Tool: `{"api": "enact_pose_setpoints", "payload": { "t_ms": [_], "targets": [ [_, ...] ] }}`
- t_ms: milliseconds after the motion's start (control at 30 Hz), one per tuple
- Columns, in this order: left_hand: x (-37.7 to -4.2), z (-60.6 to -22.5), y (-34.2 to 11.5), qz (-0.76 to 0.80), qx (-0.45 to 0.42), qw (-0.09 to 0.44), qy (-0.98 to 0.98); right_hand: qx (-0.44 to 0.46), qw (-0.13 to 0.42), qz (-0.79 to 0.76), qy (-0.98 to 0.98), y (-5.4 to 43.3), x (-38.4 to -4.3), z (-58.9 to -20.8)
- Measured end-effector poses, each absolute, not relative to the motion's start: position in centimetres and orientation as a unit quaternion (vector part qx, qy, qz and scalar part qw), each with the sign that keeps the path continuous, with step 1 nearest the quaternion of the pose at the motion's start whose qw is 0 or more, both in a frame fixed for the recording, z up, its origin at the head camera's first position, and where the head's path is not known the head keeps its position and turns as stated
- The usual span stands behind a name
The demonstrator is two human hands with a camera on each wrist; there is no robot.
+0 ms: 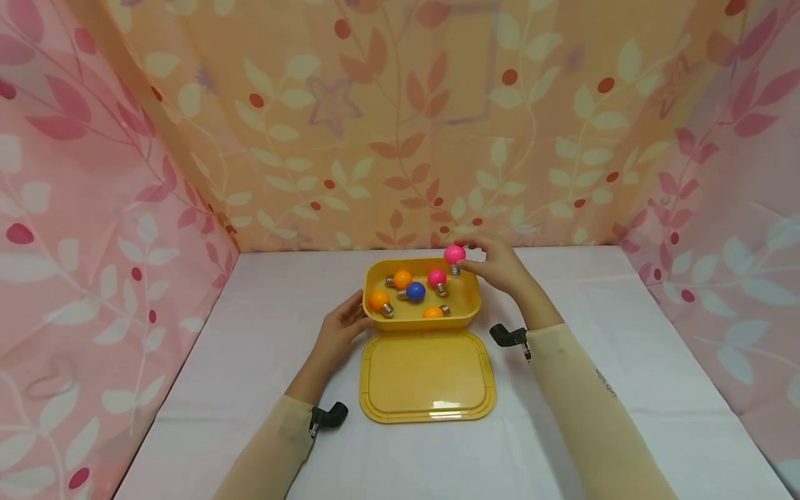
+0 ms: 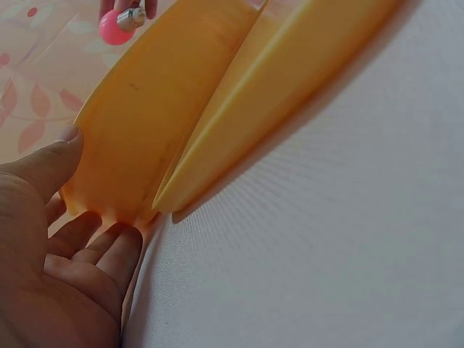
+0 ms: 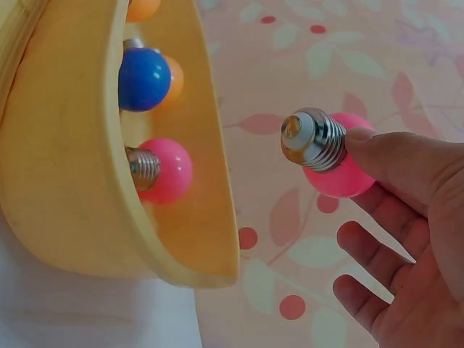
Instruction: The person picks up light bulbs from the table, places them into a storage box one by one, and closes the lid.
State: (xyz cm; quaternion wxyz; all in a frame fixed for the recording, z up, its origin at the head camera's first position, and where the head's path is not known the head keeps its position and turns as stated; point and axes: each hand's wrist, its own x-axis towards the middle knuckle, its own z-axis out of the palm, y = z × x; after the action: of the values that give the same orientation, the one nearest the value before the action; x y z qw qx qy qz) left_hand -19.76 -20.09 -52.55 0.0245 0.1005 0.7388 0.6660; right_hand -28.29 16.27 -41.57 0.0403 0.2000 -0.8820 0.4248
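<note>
A yellow plastic box (image 1: 471, 316) stands on the table with several small light bulbs in it: orange bulbs (image 1: 379, 300), a blue bulb (image 1: 415, 292) and a pink bulb (image 1: 437, 277). My left hand (image 1: 340, 326) holds the box at its left end, thumb and fingertips against the outer wall (image 2: 138, 109). At the back right corner my right hand (image 1: 496, 267) pinches another pink bulb (image 1: 455, 254) between thumb and fingers, its metal screw base pointing down over the rim. In the right wrist view the held bulb (image 3: 341, 181) is apart from the box wall.
The yellow lid (image 1: 428, 375) lies flat on the white table cover (image 1: 250, 389), right in front of the box. Behind the table hangs a floral curtain (image 1: 375, 139), with pink patterned cloth (image 1: 94, 243) on both sides.
</note>
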Motion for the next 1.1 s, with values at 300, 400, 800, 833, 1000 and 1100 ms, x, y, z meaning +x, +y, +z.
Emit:
{"api": "enact_pose_setpoints", "payload": {
  "t_ms": [300, 400, 800, 833, 1000, 1100],
  "targets": [
    [-20.0, -52.9, -20.3, 0.674, 0.099, 0.028, 0.732, 0.232, -0.030, 0.369, -0.900, 15.0, -30.5, -41.0],
    [-20.0, -52.9, -20.3, 0.677, 0.099, 0.029, 0.729, 0.241, -0.055, 0.344, -0.906, 14.5, -31.2, -40.9],
    [-20.1, -53.2, -20.3, 0.682, 0.108, 0.029, 0.723, 0.242, -0.131, 0.307, -0.911, 12.9, -32.7, -41.1],
    [-20.0, -53.2, -20.3, 0.681, 0.108, 0.029, 0.724, 0.244, -0.133, 0.301, -0.912, 12.7, -32.7, -41.1],
    [-20.0, -53.0, -20.2, 0.677, 0.102, 0.027, 0.728, 0.273, -0.139, 0.267, -0.914, 12.0, -32.8, -41.3],
    [-19.9, -53.0, -20.0, 0.677, 0.103, 0.026, 0.728, 0.292, -0.140, 0.248, -0.913, 12.0, -32.8, -41.4]
  ]
}}
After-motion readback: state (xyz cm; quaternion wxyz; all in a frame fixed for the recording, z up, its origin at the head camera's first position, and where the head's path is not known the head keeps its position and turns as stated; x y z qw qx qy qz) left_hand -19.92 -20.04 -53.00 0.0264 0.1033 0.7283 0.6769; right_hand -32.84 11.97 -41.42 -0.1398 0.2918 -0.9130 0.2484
